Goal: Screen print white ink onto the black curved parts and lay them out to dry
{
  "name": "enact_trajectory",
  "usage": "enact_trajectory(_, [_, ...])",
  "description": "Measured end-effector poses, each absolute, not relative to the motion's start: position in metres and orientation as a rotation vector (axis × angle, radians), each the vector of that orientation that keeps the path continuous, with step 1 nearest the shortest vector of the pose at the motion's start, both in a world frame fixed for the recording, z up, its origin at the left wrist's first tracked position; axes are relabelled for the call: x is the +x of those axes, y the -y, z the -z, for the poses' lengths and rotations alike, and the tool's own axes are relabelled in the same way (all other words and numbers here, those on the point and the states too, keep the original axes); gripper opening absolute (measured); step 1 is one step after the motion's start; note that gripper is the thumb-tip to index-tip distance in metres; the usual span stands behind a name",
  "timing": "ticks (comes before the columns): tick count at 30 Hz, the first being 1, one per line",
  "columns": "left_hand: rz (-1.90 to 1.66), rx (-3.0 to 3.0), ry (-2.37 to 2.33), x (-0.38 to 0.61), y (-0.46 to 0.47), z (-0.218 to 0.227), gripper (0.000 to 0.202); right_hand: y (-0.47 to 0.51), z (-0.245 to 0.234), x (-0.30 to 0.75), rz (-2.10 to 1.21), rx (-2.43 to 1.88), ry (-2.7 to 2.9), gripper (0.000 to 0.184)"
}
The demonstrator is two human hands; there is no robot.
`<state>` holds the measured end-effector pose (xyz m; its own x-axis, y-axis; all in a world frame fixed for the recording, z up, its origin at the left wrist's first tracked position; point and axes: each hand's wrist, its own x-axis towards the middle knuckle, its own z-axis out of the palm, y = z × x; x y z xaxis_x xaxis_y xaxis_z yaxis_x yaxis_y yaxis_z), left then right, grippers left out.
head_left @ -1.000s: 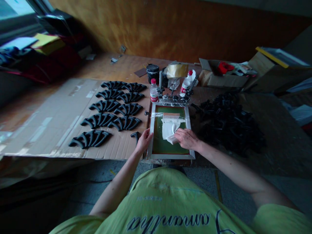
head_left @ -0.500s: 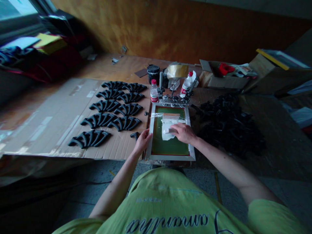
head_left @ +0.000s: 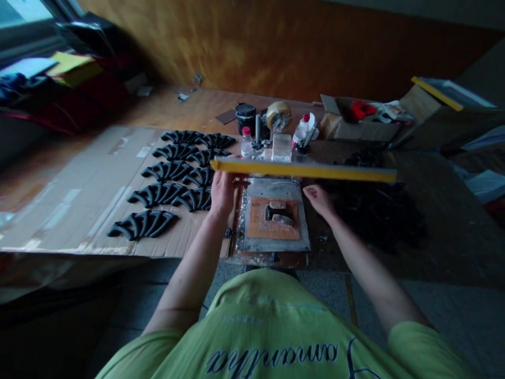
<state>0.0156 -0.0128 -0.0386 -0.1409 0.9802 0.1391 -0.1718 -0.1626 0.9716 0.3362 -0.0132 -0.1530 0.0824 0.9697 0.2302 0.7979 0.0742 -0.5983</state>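
Note:
My left hand (head_left: 223,192) grips the left end of the raised screen printing frame (head_left: 303,169), seen edge-on with its yellow side toward me. Below it lies a flat metal base plate (head_left: 258,244) with a brown board (head_left: 256,226) on top. A black curved plastic handle (head_left: 281,212) sits on that board, between small pale blocks. My right hand (head_left: 319,200), fingers curled and nothing visible in them, hovers right of the plate. A whitish translucent block (head_left: 282,147) shows just behind the frame's edge.
Rows of black curved handles (head_left: 144,225) lie on cardboard (head_left: 87,184) at left. A dark heap of black parts (head_left: 379,216) is at right. Behind stand bottles (head_left: 246,141), a dark tub (head_left: 245,118), a tape roll (head_left: 279,116) and an open carton (head_left: 355,130).
The screen frame has swung up off the base, uncovering the board and black handle. My left hand rose with it. My right hand left the white-coated squeegee and moved right.

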Motion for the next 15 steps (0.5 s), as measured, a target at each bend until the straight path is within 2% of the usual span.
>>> enact_trajectory(3, [-1.506, 1.075, -0.963, 0.021, -0.006, 0.024, 0.040, 0.044, 0.178, 0.295, -0.322, -1.818, 2.069, 0.030])
enact_trajectory(6, [-1.505, 0.994, -1.027, 0.026, 0.007, 0.037, 0.043, 0.059, 0.181, 0.263, -0.197, -1.886, 2.214, 0.024])
enact_trajectory(8, [-1.311, 0.915, -1.107, 0.034, 0.036, 0.061, 0.053, 0.065, 0.176, 0.247, -0.219, -1.986, 2.154, 0.024])
enact_trajectory(10, [-0.875, 0.839, -1.121, 0.045, 0.071, 0.091, 0.063, 0.075, 0.168, 0.229, -0.247, -2.040, 2.046, 0.027])
enact_trajectory(12, [-0.692, 0.744, -1.102, 0.054, 0.102, 0.117, 0.064, 0.089, 0.161, 0.209, -0.257, -1.937, 2.043, 0.024])
enact_trajectory(15, [-0.781, 0.611, -1.134, 0.048, 0.119, 0.140, 0.055, 0.105, 0.153, 0.195, -0.339, -1.507, 2.269, 0.016])
